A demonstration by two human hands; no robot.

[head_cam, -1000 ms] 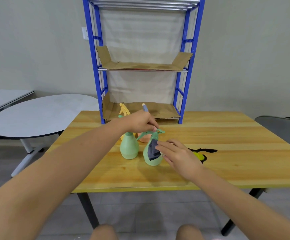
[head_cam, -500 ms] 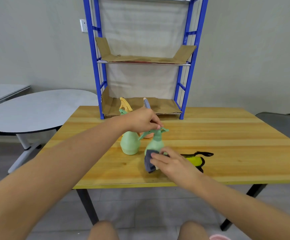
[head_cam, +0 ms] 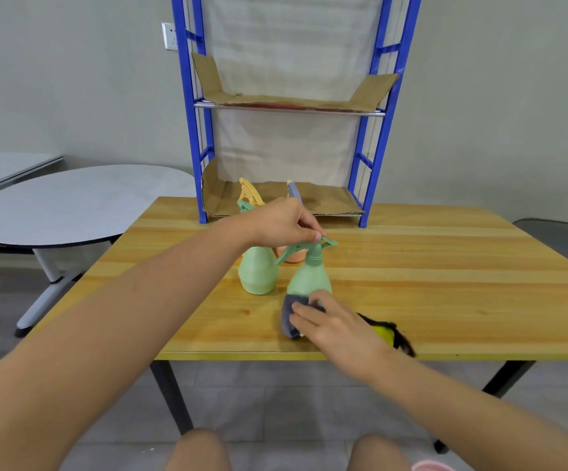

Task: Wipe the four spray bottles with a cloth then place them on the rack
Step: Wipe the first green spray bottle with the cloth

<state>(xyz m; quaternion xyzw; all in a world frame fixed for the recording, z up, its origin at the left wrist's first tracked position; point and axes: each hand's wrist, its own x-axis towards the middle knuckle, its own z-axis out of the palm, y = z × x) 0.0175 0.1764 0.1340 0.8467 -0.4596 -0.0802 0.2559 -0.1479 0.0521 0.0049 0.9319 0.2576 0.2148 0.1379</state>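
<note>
in the middle of the frame a green spray bottle (head_cam: 310, 278) stands upright on the wooden table, its trigger head pinched by the left hand (head_cam: 284, 224). the right hand (head_cam: 330, 321) presses a grey cloth (head_cam: 291, 316) against the bottle's lower front. just left of it stands a second green bottle (head_cam: 258, 273), also upright. behind these, a yellow-headed bottle (head_cam: 249, 193) and an orange bottle with a blue head (head_cam: 293, 191) are mostly hidden. the blue rack (head_cam: 376, 130), lined with cardboard, stands at the upper centre.
</note>
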